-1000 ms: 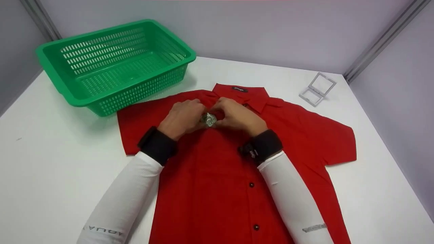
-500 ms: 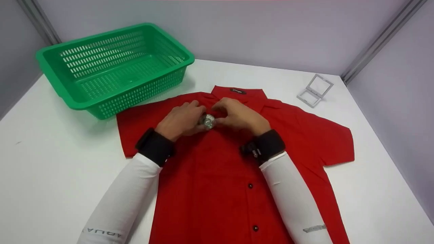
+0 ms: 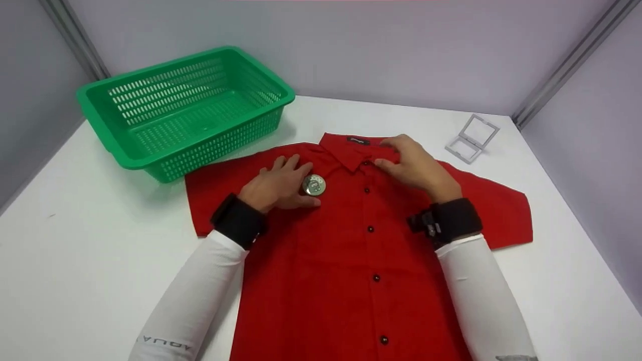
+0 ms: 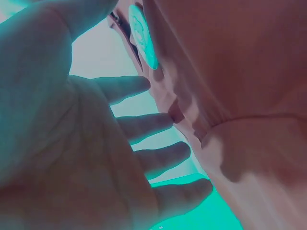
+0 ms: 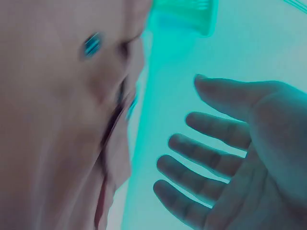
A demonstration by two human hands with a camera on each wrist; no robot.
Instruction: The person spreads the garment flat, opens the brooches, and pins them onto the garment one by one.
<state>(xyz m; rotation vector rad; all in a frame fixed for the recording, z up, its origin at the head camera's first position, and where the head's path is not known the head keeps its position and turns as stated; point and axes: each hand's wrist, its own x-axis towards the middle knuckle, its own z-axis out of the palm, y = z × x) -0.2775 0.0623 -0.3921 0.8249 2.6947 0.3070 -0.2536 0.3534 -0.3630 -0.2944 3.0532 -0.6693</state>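
A red short-sleeved shirt (image 3: 326, 245) with dark buttons lies spread face up on the white table. On its chest, left of the button row, sits a round pin badge (image 3: 314, 185) with a light printed face. My left hand (image 3: 281, 185) is beside the badge, fingers spread over the shirt, holding nothing. In the left wrist view the badge (image 4: 143, 37) appears beyond the thumb. My right hand (image 3: 419, 168) hovers near the collar, its fingers loosely bent around nothing; the right wrist view shows the fingers (image 5: 206, 158) apart from the cloth.
A green slotted plastic basket (image 3: 170, 165) stands at the back left. At the back right a small clear hinged frame case (image 3: 472, 138) stands open on the white table (image 3: 100, 281). Pale partition walls (image 3: 391, 55) border the table.
Both hands were together at the badge. The right hand has moved away to the right toward the collar, and the left has released the badge and spread its fingers, uncovering it on the shirt.
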